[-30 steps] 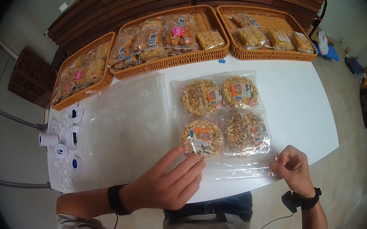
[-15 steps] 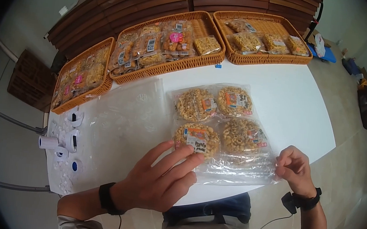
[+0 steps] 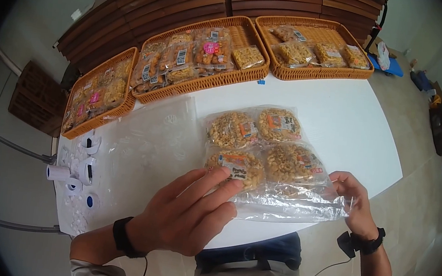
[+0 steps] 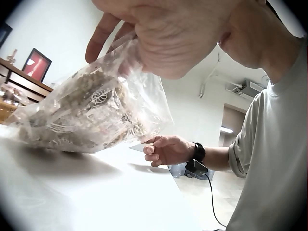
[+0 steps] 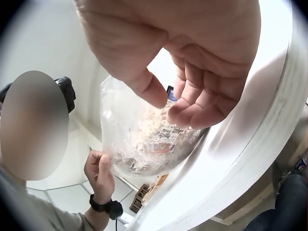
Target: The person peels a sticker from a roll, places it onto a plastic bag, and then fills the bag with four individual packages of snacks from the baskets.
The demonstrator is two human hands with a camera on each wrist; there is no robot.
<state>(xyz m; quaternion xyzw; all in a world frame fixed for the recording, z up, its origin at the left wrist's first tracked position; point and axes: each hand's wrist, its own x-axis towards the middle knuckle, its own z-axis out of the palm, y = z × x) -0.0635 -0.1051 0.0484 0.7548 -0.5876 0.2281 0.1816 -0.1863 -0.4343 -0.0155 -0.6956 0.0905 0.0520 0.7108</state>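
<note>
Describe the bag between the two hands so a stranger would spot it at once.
Find the white table, then the side opposite the three baskets. Between the left hand and right hand is a clear bag. Unlike the flat plastic on its left, it bulges with four round snacks, two by two.

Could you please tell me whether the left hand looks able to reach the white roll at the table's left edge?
Probably yes, though the left hand must first release the bag of snacks: the clear plastic between that hand and the white roll lies flat, so the way looks free.
</note>
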